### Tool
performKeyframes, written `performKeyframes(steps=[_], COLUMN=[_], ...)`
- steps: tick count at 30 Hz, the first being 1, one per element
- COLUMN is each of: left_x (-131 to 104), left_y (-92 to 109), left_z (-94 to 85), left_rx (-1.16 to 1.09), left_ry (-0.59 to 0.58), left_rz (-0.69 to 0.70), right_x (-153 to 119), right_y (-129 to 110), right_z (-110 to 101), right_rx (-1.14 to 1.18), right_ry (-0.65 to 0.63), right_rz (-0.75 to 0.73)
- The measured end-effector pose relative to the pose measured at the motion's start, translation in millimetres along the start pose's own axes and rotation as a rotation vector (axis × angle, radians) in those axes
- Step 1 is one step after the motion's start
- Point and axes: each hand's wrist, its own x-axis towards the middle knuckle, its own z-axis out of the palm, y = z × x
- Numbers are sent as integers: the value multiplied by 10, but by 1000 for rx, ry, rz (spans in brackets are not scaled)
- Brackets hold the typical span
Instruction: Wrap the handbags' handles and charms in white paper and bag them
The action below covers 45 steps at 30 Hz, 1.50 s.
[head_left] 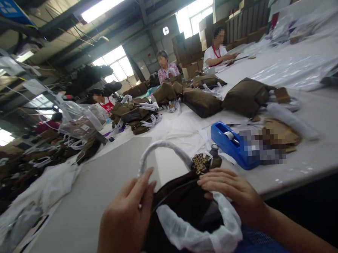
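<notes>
A dark olive handbag [186, 193] is in front of me at the table's edge, its zipped top facing up. Both its handles are wrapped in white paper: the far handle [161, 145] arches upward, while the near handle [200, 240] droops over the front. My left hand [125, 215] grips the bag's left top corner, fingers and thumb close together by the zip. On the opposite side, my right hand [231, 191] is closed over the right top corner, with its thumb mostly hidden. A leopard-print flower charm [200, 163] hangs just beyond those right fingers.
A blue tape dispenser [234, 145] stands right of the bag. Farther back on the white table [174, 126] lie several olive bags [201, 101] and a paper-wrapped roll [292, 120]. Dark bags are heaped at left [24, 175]. Several people work around the table.
</notes>
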Motion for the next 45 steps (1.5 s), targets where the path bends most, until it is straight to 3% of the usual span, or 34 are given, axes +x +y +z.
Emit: performKeyframes(steps=[1, 3, 7, 9, 15, 18, 22, 25, 30, 32, 40, 45], left_x=[32, 132, 373, 489, 800, 826, 810, 840, 864, 848, 847, 895], left_y=[92, 249, 412, 427, 314, 302, 329, 324, 273, 235, 97, 88], left_z=[-22, 12, 210, 289, 391, 438, 507, 540, 550, 545, 592, 610], left_rx=[-53, -111, -12, 31, 244, 237, 214, 200, 175, 160, 78, 44], left_ry=[5, -117, -571, -693, -491, -497, -532, -538, -523, -512, -487, -477], left_rz=[109, 252, 219, 202, 55, 87, 155, 193, 221, 219, 189, 182], right_x=[11, 41, 105, 119, -32, -200, -288, -128, 262, 315, 105, 213], right_y=[-18, -58, -160, -239, -499, -486, -326, -118, 286, 361, 232, 231], right_z=[-4, -24, -112, -160, -230, -307, -489, -507, -341, -332, -464, -343], right_rx=[-30, -104, -202, -190, -74, -55, -146, -225, -339, -369, -472, -510], right_ry=[-12, -34, -80, -109, -172, -286, -327, -300, -626, -689, -460, -512], right_rz=[3, -11, -64, -80, -121, -165, -127, -93, -74, -62, -36, -30])
